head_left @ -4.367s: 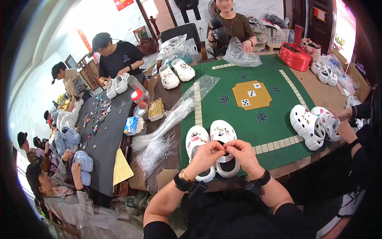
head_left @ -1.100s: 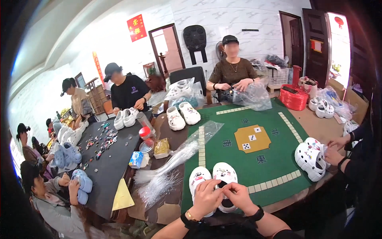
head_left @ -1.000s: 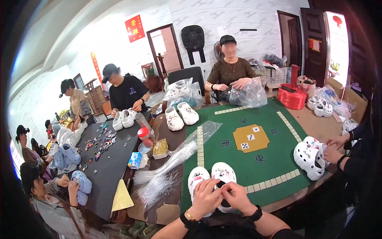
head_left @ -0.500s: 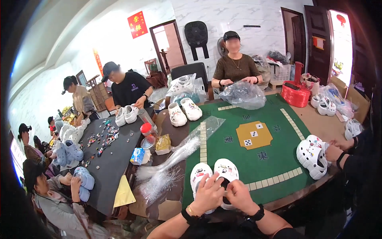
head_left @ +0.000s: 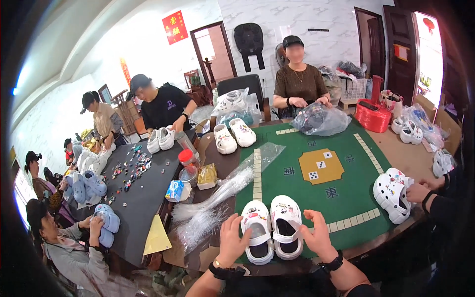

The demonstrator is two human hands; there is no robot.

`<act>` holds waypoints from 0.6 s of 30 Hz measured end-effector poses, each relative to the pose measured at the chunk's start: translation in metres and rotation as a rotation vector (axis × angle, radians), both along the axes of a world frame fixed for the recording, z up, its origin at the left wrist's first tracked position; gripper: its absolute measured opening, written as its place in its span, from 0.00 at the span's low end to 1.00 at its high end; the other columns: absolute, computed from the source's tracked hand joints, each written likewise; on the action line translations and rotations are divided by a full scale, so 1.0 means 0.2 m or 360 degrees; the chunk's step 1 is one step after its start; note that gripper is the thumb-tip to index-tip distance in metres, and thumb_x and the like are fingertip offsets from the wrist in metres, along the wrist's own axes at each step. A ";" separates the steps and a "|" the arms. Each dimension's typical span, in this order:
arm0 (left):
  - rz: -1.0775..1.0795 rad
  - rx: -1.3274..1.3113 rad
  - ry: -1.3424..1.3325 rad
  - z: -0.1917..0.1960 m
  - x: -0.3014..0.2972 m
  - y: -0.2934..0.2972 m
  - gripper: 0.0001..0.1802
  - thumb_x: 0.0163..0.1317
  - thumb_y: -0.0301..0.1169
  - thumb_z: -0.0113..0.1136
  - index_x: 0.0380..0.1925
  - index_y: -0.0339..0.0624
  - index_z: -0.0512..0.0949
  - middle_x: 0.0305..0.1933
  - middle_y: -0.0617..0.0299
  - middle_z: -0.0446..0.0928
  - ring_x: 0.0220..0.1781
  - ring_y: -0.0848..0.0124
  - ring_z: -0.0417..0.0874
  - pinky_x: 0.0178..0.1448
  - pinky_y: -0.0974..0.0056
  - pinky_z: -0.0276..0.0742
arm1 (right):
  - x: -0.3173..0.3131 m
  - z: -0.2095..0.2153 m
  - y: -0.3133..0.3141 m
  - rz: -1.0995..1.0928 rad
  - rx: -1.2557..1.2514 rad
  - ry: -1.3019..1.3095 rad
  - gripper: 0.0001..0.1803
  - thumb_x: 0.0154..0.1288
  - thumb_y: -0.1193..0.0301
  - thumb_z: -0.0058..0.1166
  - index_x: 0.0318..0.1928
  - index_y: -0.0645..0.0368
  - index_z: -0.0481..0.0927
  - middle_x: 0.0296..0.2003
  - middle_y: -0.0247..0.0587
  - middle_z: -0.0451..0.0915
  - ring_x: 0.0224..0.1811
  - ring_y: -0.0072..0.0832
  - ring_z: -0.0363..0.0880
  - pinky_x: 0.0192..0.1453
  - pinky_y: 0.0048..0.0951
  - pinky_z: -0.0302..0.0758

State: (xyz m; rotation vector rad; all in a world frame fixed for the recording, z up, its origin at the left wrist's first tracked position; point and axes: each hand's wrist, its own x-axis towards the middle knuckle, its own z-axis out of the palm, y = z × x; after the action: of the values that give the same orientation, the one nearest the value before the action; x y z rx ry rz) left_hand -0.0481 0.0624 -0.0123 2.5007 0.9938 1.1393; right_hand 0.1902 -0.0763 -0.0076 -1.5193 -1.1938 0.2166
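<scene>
- The left hand [head_left: 232, 240] rested with fingers spread loosely against the outer side of the left white clog [head_left: 258, 231]; it gripped nothing.
- The right hand [head_left: 318, 236] lay just beside the right white clog [head_left: 286, 226], fingers loosely curled and thumb raised; whether it touched the shoe could not be told.
- Both clogs stood side by side, toes pointing away, on the near edge of the green counter [head_left: 346, 198], each with small charms on its upper.
- A heap of clear plastic bags [head_left: 213, 208] lay to the left of the clogs, across the counter's edge.
- At the right edge, another person's hand [head_left: 418, 192] touched a second white pair [head_left: 392, 194].
- A tan square with white dice [head_left: 320, 166] marked the counter's middle.
- Further off, a third white pair [head_left: 234, 136] stood near the far left corner, and a filled clear bag [head_left: 320, 120] lay before a seated person.
- A red basket [head_left: 372, 115] stood at the far right.
</scene>
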 end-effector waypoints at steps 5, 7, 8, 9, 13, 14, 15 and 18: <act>0.0142 -0.0426 0.0003 -0.29 -0.20 0.01 0.23 0.61 0.37 0.63 0.53 0.36 0.73 0.56 0.45 0.74 0.59 0.48 0.72 0.63 0.51 0.67 | 0.04 0.11 -0.05 0.0144 0.0061 0.0198 0.22 0.58 0.81 0.51 0.55 0.63 0.73 0.51 0.41 0.73 0.53 0.29 0.73 0.57 0.31 0.72; 0.0145 -0.0542 -0.0007 -0.39 -0.26 -0.02 0.22 0.62 0.37 0.62 0.53 0.37 0.74 0.54 0.48 0.75 0.58 0.50 0.73 0.62 0.52 0.67 | 0.06 0.25 -0.11 0.0200 0.0364 0.0062 0.22 0.64 0.70 0.49 0.58 0.65 0.71 0.56 0.45 0.71 0.55 0.32 0.72 0.56 0.34 0.72; 0.0163 -0.0571 -0.0015 -0.44 -0.29 -0.03 0.22 0.61 0.37 0.62 0.52 0.37 0.74 0.54 0.48 0.75 0.58 0.50 0.73 0.62 0.51 0.67 | 0.03 0.34 -0.12 0.0165 0.0668 0.0110 0.21 0.58 0.74 0.50 0.53 0.64 0.74 0.52 0.49 0.73 0.50 0.36 0.73 0.52 0.33 0.74; 0.0182 -0.0635 -0.0028 -0.50 -0.31 -0.04 0.21 0.61 0.36 0.62 0.51 0.36 0.75 0.54 0.48 0.75 0.58 0.49 0.73 0.62 0.51 0.67 | -0.01 0.41 -0.14 0.0145 0.0982 0.0099 0.17 0.60 0.69 0.49 0.47 0.64 0.75 0.52 0.51 0.72 0.50 0.36 0.72 0.49 0.33 0.73; 0.0273 -0.0372 0.0024 -0.60 -0.26 -0.13 0.20 0.59 0.36 0.64 0.49 0.38 0.77 0.57 0.49 0.74 0.60 0.50 0.73 0.63 0.51 0.67 | 0.12 0.48 -0.36 0.0136 0.1695 -0.0050 0.32 0.72 0.43 0.36 0.54 0.59 0.73 0.47 0.51 0.75 0.46 0.38 0.72 0.48 0.37 0.71; 0.0314 -0.0401 0.0107 -0.60 -0.24 -0.14 0.20 0.59 0.36 0.64 0.49 0.40 0.77 0.59 0.51 0.74 0.61 0.51 0.72 0.63 0.51 0.67 | 0.25 0.37 -0.52 0.0153 0.1685 -0.0055 0.31 0.71 0.44 0.36 0.54 0.59 0.74 0.47 0.50 0.75 0.47 0.38 0.72 0.48 0.37 0.71; 0.0319 -0.0395 0.0106 -0.59 -0.21 -0.14 0.19 0.59 0.36 0.64 0.49 0.40 0.77 0.59 0.52 0.74 0.61 0.52 0.72 0.63 0.51 0.67 | 0.34 0.31 -0.62 0.0151 0.1676 -0.0065 0.31 0.71 0.44 0.37 0.54 0.59 0.74 0.48 0.50 0.75 0.47 0.38 0.72 0.49 0.38 0.71; 0.0389 -0.0435 0.0109 -0.59 -0.25 -0.16 0.19 0.59 0.35 0.63 0.49 0.40 0.78 0.58 0.53 0.74 0.61 0.52 0.72 0.63 0.52 0.66 | 0.53 0.17 -0.79 0.0194 0.1644 -0.0044 0.29 0.70 0.46 0.39 0.53 0.58 0.75 0.50 0.49 0.74 0.49 0.37 0.71 0.50 0.39 0.71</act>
State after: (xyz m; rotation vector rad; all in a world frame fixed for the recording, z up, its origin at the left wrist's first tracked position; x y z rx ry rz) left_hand -0.0972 0.0308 -0.1302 2.2605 1.4020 0.9095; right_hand 0.2956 -0.2346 0.0267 -0.5455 -1.1399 -0.3141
